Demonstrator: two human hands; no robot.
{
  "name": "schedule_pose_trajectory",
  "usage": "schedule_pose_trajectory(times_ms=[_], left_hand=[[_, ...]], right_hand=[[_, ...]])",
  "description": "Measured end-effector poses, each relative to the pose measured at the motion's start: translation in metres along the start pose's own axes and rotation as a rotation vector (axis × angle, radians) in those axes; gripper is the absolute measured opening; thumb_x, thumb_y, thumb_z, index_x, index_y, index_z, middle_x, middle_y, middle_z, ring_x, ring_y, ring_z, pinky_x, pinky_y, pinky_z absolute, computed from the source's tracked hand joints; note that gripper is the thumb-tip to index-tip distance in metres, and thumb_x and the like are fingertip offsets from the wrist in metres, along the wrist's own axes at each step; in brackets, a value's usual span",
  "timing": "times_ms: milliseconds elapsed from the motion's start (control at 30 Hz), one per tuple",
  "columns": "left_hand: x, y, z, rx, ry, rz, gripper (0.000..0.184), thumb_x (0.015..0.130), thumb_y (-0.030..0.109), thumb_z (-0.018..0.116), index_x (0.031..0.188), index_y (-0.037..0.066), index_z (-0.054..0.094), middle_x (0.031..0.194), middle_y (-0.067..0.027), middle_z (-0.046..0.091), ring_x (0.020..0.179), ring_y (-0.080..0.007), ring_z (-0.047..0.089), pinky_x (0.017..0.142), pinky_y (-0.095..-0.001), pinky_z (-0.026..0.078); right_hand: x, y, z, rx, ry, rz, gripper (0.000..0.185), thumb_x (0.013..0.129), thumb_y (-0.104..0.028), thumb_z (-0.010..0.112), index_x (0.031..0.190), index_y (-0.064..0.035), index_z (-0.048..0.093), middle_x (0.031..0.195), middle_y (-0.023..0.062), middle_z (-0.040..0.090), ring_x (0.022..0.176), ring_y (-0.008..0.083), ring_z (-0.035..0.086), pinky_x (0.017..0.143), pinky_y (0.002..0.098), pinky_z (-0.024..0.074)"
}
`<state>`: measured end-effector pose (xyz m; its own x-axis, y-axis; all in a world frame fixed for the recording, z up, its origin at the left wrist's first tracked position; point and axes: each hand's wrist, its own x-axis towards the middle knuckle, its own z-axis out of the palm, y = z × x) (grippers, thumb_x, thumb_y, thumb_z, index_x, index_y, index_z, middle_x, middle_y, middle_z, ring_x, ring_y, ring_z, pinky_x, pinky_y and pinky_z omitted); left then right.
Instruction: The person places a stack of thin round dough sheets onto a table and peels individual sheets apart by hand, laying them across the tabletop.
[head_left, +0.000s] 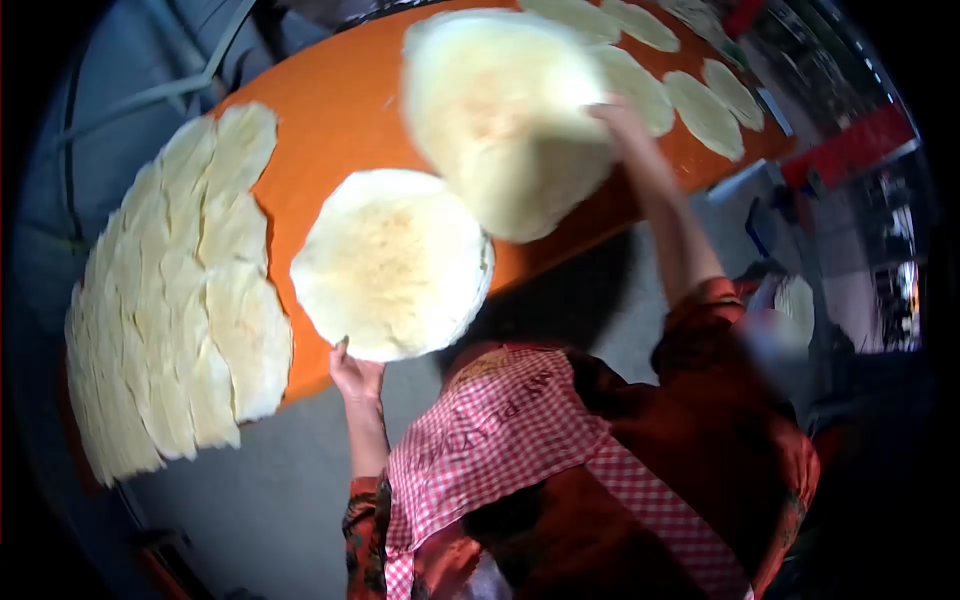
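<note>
A round, pale flatbread with light brown patches lies near the front edge of the orange table, and layered edges at its right side suggest a stack. My left hand grips its near edge, thumb on top and fingers underneath. My right hand holds the right edge of a second large flatbread. That one is blurred, sits farther back and partly overlaps the first. Its underside and the fingers below it are hidden.
Overlapping flatbreads cover the left end of the orange table. Several smaller oval ones lie at the far right. A red object stands beyond the table's right end, and a grey floor shows below.
</note>
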<state>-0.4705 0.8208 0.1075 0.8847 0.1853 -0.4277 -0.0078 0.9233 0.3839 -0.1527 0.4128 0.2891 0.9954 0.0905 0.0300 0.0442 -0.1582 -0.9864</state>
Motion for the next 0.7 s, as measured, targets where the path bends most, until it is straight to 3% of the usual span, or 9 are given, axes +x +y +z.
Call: schedule_pose_trajectory(times_ms=[33, 67, 100, 133, 267, 367, 433, 533, 700], left_hand=[[-0.003, 0.003, 0.001, -0.045, -0.066, -0.029, 0.066, 0.075, 0.027, 0.055, 0.136, 0.005, 0.038, 0.137, -0.0149, 0.044, 0.126, -0.0332, 0.043, 0.102, -0.0518, 0.036], [-0.003, 0.004, -0.006, -0.074, -0.109, -0.048, 0.066, 0.074, 0.025, 0.056, 0.135, 0.004, 0.039, 0.136, -0.0149, 0.045, 0.125, -0.033, 0.043, 0.101, -0.052, 0.037], [0.0, 0.005, -0.012, -0.098, -0.161, -0.066, 0.065, 0.074, 0.022, 0.057, 0.134, 0.004, 0.039, 0.135, -0.0148, 0.046, 0.124, -0.0329, 0.044, 0.1, -0.0523, 0.038], [0.001, 0.007, -0.009, -0.041, -0.146, -0.057, 0.065, 0.073, 0.02, 0.057, 0.133, 0.003, 0.04, 0.134, -0.0148, 0.047, 0.124, -0.0329, 0.045, 0.1, -0.052, 0.038], [0.011, 0.001, -0.008, 0.115, -0.068, -0.063, 0.065, 0.076, 0.017, 0.06, 0.135, 0.003, 0.036, 0.131, -0.0164, 0.049, 0.117, -0.037, 0.05, 0.088, -0.0539, 0.048], [0.011, 0.004, 0.02, 0.166, 0.011, -0.078, 0.059, 0.083, 0.022, 0.061, 0.134, 0.003, 0.037, 0.129, -0.0151, 0.051, 0.114, -0.0339, 0.054, 0.09, -0.0505, 0.049], [0.008, 0.003, 0.025, 0.179, 0.041, -0.065, 0.057, 0.085, 0.025, 0.061, 0.133, 0.004, 0.038, 0.127, -0.0145, 0.052, 0.112, -0.0311, 0.055, 0.091, -0.0473, 0.049], [0.006, 0.004, 0.026, 0.158, 0.053, -0.056, 0.058, 0.088, 0.028, 0.061, 0.135, 0.004, 0.037, 0.128, -0.0133, 0.052, 0.113, -0.0275, 0.055, 0.092, -0.0423, 0.05], [0.007, -0.001, 0.026, 0.125, 0.043, -0.033, 0.06, 0.091, 0.036, 0.057, 0.137, 0.004, 0.035, 0.131, -0.0124, 0.05, 0.117, -0.0277, 0.052, 0.095, -0.043, 0.047]], right_hand=[[0.016, 0.02, -0.047, -0.061, -0.024, 0.121, 0.034, 0.079, -0.019, 0.059, 0.105, 0.0026, 0.061, 0.093, 0.0114, 0.066, 0.081, 0.0199, 0.064, 0.072, 0.0369, 0.0529], [0.017, 0.039, -0.073, -0.35, 0.262, 0.02, 0.039, 0.076, -0.018, 0.062, 0.108, 0.0028, 0.059, 0.096, 0.0179, 0.066, 0.083, 0.031, 0.065, 0.076, 0.0431, 0.0525], [0.013, 0.055, -0.093, -1.091, 0.507, 0.029, 0.048, 0.076, -0.02, 0.063, 0.118, 0.0008, 0.053, 0.107, 0.0208, 0.063, 0.093, 0.0344, 0.063, 0.084, 0.0448, 0.0502], [-0.017, 0.043, -0.068, -1.202, 0.741, 0.082, 0.057, 0.075, -0.026, 0.068, 0.124, -0.0025, 0.049, 0.118, 0.0218, 0.057, 0.107, 0.0352, 0.056, 0.091, 0.0458, 0.0465], [-0.085, 0.049, 0.088, -0.475, -0.111, -0.238, 0.053, 0.079, -0.022, 0.066, 0.125, -0.0032, 0.049, 0.115, 0.0172, 0.056, 0.102, 0.0317, 0.057, 0.085, 0.0405, 0.0477], [-0.147, 0.053, 0.229, -0.465, -0.614, -0.471, 0.049, 0.08, -0.023, 0.067, 0.123, -0.004, 0.05, 0.116, 0.015, 0.055, 0.098, 0.0306, 0.055, 0.083, 0.0387, 0.0473], [-0.178, 0.053, 0.279, -0.621, -0.7, -0.596, 0.061, 0.073, -0.027, 0.073, 0.125, -0.0047, 0.049, 0.122, 0.0184, 0.053, 0.107, 0.0366, 0.054, 0.09, 0.0417, 0.0451], [-0.153, 0.04, 0.291, -0.627, -0.892, -0.135, 0.051, 0.081, -0.019, 0.063, 0.128, -0.0042, 0.048, 0.118, 0.0215, 0.056, 0.105, 0.036, 0.056, 0.092, 0.0405, 0.0438], [-0.157, 0.041, 0.293, -0.689, -0.994, -0.288, 0.067, 0.075, -0.031, 0.069, 0.13, -0.0019, 0.045, 0.124, 0.0213, 0.053, 0.114, 0.0379, 0.051, 0.098, 0.0419, 0.0401]])
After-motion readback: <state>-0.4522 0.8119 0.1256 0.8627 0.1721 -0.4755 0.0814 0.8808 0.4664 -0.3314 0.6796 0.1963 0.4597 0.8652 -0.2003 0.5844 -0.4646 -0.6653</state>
